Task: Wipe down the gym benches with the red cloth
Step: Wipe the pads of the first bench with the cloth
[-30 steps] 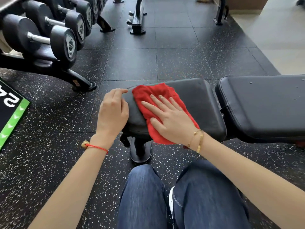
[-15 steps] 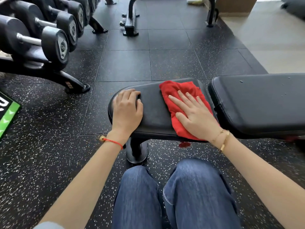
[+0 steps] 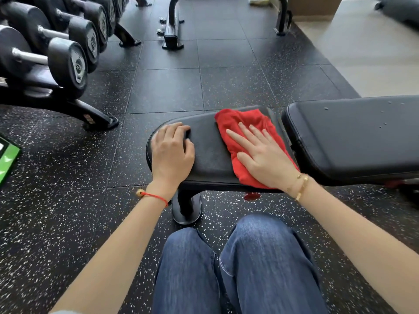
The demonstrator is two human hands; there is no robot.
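Kneeling on speckled gym flooring [image 3: 68, 200], I press my flat right hand [image 3: 265, 159] on the red cloth [image 3: 240, 125], stretched 11-to-5 across the bench seat [image 3: 210, 150], left hand [image 3: 170, 152] resting loosely curled at 9.

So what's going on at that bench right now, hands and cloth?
Right hand flat on red cloth, pressing it on the seat pad. Left hand rests on the pad's end, fingers curled. Nothing in the way.

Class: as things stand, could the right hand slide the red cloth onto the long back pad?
Probably yes. The right hand presses the red cloth flat on the seat pad, beside the back pad; only a narrow gap separates them.
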